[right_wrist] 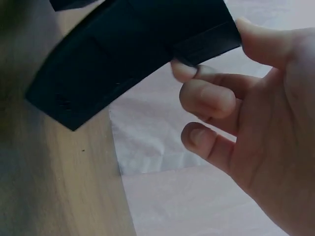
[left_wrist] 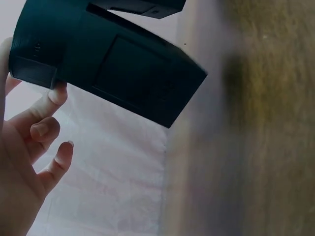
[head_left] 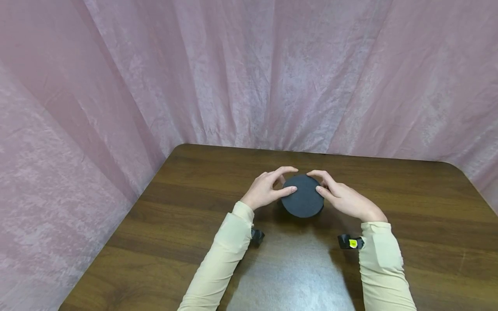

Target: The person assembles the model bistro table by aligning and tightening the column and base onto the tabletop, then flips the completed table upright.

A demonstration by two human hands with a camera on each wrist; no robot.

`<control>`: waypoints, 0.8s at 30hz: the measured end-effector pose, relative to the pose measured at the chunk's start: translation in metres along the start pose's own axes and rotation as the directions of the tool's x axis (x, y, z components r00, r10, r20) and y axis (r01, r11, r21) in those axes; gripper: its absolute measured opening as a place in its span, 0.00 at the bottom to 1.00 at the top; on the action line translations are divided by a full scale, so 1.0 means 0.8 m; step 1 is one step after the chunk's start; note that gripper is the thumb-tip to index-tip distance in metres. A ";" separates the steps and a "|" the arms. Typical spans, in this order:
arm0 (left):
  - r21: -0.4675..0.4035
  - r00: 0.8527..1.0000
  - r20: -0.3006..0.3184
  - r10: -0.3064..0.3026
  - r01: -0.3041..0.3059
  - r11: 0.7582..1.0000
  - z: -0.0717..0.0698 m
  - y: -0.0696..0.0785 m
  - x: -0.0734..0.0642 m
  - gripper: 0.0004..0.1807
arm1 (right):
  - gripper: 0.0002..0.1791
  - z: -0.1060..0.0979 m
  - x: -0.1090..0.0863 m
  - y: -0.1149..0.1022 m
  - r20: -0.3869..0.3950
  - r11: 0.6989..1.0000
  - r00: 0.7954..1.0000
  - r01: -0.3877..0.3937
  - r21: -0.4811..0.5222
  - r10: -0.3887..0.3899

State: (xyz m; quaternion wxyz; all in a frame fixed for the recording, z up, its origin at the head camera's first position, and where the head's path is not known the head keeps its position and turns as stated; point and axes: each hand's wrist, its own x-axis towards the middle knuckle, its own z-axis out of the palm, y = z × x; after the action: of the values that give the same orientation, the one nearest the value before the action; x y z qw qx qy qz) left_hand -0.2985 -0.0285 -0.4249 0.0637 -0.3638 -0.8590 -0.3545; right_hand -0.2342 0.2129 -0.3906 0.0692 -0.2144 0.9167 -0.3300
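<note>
A black object with a flat round top point(head_left: 302, 202) is held between both hands, over the far half of the table. Below its top, broad dark legs with recessed panels point(left_wrist: 133, 71) spread apart and hang clear of the table in the wrist views. My left hand point(head_left: 268, 186) pinches the left side, thumb on the round top and a fingertip under the edge. On the opposite side my right hand point(head_left: 346, 199) grips it the same way, thumb on top. The other fingers of the right hand point(right_wrist: 266, 108) curl loosely beside the leg.
Dark brown wood covers the table point(head_left: 163, 242), which has rounded far corners. Pink curtains point(head_left: 249, 77) hang behind it and along the left. Black wrist cameras point(head_left: 351, 242) stick out from the inner side of each pale yellow sleeve point(head_left: 383, 268).
</note>
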 end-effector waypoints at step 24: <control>-0.161 0.976 0.183 -0.115 0.145 0.976 0.019 -0.012 -0.003 0.19 | 0.24 0.019 0.011 0.023 0.119 0.983 0.991 -0.078 0.169 0.058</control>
State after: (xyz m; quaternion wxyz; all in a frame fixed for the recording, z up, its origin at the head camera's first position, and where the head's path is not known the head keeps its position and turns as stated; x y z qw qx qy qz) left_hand -0.3010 -0.0248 -0.4427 -0.0660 -0.3401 -0.8493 -0.3984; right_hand -0.2444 0.2133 -0.4138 0.1507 -0.1946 0.8860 -0.3931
